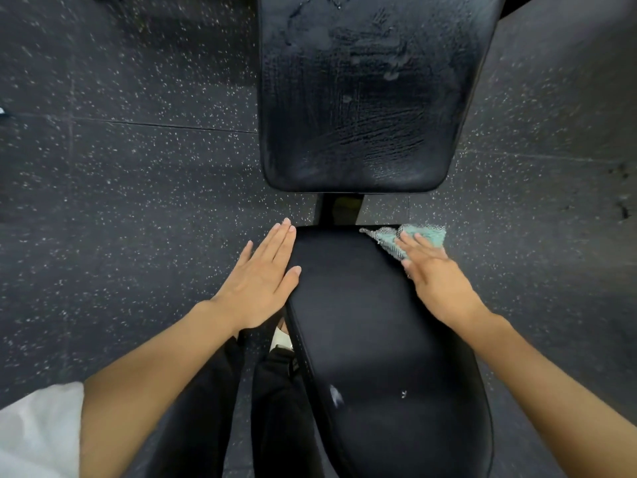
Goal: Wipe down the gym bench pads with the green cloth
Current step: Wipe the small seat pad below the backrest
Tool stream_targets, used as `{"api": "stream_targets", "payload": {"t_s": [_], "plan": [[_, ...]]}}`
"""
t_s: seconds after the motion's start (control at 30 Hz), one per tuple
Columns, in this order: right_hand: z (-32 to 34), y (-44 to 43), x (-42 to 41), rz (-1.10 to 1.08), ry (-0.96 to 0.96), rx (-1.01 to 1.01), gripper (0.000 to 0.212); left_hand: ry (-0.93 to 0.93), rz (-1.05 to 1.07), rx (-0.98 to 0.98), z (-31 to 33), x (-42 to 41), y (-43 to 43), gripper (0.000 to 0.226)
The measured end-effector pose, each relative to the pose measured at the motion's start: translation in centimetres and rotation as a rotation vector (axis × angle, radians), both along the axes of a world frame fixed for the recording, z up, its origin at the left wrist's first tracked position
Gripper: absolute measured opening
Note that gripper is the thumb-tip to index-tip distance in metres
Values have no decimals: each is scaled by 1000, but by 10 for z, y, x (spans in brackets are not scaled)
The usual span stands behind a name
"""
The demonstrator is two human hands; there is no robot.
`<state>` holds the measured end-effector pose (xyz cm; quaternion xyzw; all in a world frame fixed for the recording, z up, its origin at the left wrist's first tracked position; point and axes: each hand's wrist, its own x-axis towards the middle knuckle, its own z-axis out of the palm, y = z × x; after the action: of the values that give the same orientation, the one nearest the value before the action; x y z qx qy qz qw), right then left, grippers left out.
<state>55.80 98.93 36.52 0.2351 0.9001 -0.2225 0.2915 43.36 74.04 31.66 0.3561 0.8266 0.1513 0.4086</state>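
Right grip [437,277], fingers flat, presses green cloth [427,234] onto seat pad [362,322]; left grip [265,281] flat.

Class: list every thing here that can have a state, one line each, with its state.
green cloth: bunched, on the near bench pad's far right corner.
right hand: open, fingers straight, pressing the cloth.
left hand: open, flat against the near pad's left edge.
far bench pad: streaked with wet wipe marks.
near bench pad: matte, few small specks.

back pad [362,98]: glossy, wet-streaked vinyl | cloth [413,238]: green woven | floor [138,184]: speckled rubber
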Motion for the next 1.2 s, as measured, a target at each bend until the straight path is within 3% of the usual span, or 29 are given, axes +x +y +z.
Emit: {"api": "stream_targets", "payload": {"t_s": [0.1,0.3,0.4,0.57,0.67,0.9,1.03,1.2], "plan": [[19,-26,16,101,73,-90,46,6,14,19,-2,1,-1,86],[44,-93,20,311,112,-310,58,-10,15,29,-3,-2,-5,77],[24,-98,-11,326,94,-287,49,-6,15,48,-5,-2,-8,72],[-21,-96,-64,250,20,-167,50,-59,83,60,-7,-4,-11,56],[-30,-99,-72,235,-9,-107,50,-82,112,98,-9,-2,-11,63],[16,-102,-27,307,19,-133,49,-27,63,49,-3,-2,-9,56],[62,-103,26,349,-2,-177,61,18,-49,81,-3,-2,-10,73],[89,-118,57,337,-13,-99,49,32,-135,132,-1,1,-6,77]]}}
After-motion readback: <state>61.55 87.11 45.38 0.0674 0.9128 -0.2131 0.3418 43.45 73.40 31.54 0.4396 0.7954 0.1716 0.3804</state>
